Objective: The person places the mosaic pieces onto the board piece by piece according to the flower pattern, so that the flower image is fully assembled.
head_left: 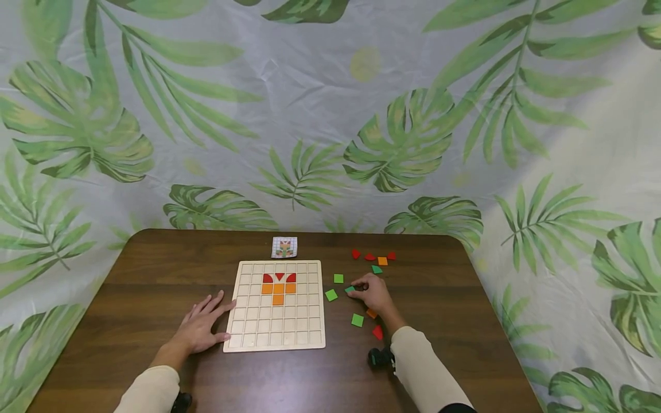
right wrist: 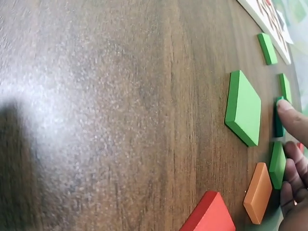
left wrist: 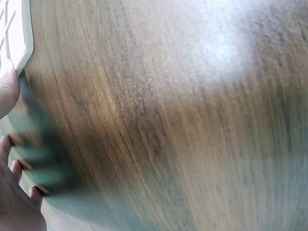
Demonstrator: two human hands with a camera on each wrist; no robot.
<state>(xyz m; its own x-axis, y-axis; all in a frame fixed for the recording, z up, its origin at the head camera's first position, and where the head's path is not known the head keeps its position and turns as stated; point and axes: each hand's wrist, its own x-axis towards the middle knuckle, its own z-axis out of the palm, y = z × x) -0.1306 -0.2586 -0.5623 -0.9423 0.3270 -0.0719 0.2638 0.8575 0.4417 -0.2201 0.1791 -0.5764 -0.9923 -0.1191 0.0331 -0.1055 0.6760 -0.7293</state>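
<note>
My left hand (head_left: pixel 200 327) lies spread on the table, its thumb and fingertips at the left edge of a pale wooden grid board (head_left: pixel 304 339). In the left wrist view the thumb (left wrist: pixel 7 91) touches the board's corner. Red, quarter-round and triangular pieces and several orange squares (head_left: pixel 278 299) sit in the board's cells. To the right of the board, my right hand (head_left: pixel 373 293) pinches a dark green piece (right wrist: pixel 279 118) between thumb and finger, low over the table. Another green piece (right wrist: pixel 277 166) lies under the curled fingers, hidden in the head view.
Light green squares (head_left: pixel 357 320) lie between board and right hand. An orange piece (head_left: pixel 372 313) and a red piece (head_left: pixel 378 331) lie near the right wrist. Farther back are red pieces (head_left: pixel 369 257), an orange square (head_left: pixel 383 261) and a dark green piece (head_left: pixel 377 269). A pattern card (head_left: pixel 284 247) lies behind the board.
</note>
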